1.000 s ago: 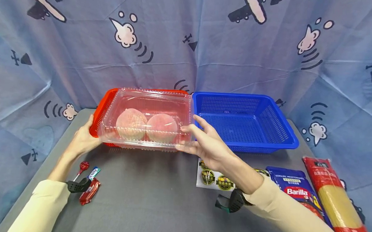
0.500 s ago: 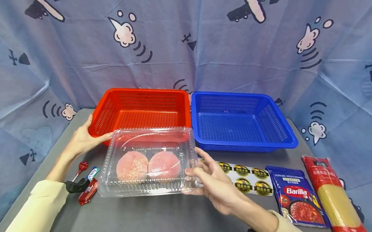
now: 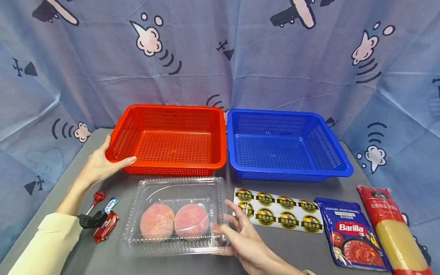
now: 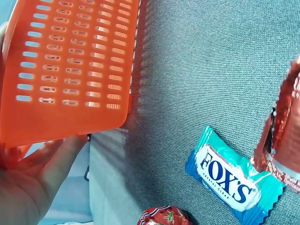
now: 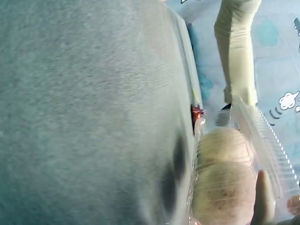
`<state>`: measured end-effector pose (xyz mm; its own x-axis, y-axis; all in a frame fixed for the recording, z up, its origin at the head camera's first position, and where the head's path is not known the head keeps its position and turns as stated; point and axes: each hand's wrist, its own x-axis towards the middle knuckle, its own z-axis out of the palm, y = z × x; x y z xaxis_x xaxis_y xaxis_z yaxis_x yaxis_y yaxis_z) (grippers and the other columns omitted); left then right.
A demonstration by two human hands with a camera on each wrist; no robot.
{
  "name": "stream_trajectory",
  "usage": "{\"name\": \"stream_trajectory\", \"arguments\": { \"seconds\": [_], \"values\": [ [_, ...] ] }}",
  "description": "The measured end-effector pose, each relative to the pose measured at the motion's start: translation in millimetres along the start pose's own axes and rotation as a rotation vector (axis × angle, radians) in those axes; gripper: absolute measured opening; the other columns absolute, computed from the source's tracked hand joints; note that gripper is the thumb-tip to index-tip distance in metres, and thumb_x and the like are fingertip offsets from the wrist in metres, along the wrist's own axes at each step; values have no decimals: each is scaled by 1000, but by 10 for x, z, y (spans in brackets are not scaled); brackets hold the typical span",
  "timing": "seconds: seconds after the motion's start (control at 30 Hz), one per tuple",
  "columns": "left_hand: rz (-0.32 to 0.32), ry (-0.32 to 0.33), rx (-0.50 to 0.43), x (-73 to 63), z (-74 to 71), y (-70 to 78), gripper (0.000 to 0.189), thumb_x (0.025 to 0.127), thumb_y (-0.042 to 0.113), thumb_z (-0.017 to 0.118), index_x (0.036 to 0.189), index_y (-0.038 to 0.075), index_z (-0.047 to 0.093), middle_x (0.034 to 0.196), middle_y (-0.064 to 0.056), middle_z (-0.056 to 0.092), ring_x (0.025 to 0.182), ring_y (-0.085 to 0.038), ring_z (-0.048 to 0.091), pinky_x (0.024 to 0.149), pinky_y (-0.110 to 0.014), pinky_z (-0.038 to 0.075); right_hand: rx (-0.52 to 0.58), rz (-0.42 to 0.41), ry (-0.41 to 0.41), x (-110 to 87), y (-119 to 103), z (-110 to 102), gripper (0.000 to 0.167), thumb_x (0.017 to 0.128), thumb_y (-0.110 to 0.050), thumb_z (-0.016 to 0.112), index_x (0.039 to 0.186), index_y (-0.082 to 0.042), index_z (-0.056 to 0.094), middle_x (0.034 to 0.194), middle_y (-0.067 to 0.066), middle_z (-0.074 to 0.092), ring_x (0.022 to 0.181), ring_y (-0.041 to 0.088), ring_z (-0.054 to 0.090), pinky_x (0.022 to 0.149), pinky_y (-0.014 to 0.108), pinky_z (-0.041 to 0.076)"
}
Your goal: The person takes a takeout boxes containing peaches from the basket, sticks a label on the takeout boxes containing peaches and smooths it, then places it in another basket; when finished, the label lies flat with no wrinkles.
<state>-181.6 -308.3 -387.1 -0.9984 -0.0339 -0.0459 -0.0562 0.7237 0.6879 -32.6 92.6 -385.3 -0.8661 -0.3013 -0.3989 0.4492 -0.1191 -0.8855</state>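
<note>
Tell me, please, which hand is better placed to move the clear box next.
Probably the right hand: its thumb and fingers hold the clear box by one side, while the left hand holds the red basket.

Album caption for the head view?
Right hand holding a clear plastic box of round pink peaches, left hand a red plastic basket.

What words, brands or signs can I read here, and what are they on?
"Barilla": blue pouch
"VERDURE MEDITERRANE", ending unclear: same pouch; its Chinese line is too small.
"精品水果": round stickers on the white sheet
"FOX'S" and "CRYSTAL CLEAR": teal-and-blue candy
Too small or blurred: lettering on the red-and-yellow packet and the red wrapper.
None I can make out: clear container, red basket.
</note>
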Motion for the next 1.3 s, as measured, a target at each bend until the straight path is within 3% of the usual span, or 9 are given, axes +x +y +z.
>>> {"name": "stream_trajectory", "arguments": {
  "seconds": [0.17,0.47,0.77,0.93,1.07,1.3],
  "values": [
    [-2,0,-7,1,-1,-1,123,86,59,74,163,6,-6,169,-26,10,149,-50,31,116,-68,30,0,1,65,88,98,-16,90,89,-8,64,163,-17,12,156,26,24,108,22,57,79,36,61],
    [-9,-5,9,17,-3,8,122,86,58,74,163,9,-7,162,-36,27,142,-49,40,113,-65,35,-21,0,50,167,142,-72,87,91,-7,66,159,-9,13,152,29,26,101,21,65,86,43,63],
    [-11,-16,8,42,-10,8,122,86,58,75,163,12,-8,162,-35,27,142,-48,41,112,-65,36,25,-16,72,237,145,-1,77,94,-6,58,155,-5,12,149,28,22,114,26,61,90,44,61],
    [-8,-7,18,34,0,7,122,86,60,74,163,11,-8,163,-34,24,142,-49,40,112,-66,35,-39,-18,124,255,151,21,76,90,-8,59,153,-4,17,146,28,27,102,22,66,85,40,63],
    [-7,4,14,28,6,10,124,86,59,74,163,10,-9,165,-33,21,145,-51,37,114,-68,33,-86,-24,118,256,147,-4,77,91,-11,62,153,-4,18,147,30,30,100,20,67,83,38,62],
    [30,107,59,-11,33,40,125,84,57,76,164,5,-6,160,-41,22,144,-55,30,111,-73,30,-291,-24,157,226,105,-111,74,92,-27,75,152,-13,34,149,22,43,125,31,56,93,39,51]
  ]
}}
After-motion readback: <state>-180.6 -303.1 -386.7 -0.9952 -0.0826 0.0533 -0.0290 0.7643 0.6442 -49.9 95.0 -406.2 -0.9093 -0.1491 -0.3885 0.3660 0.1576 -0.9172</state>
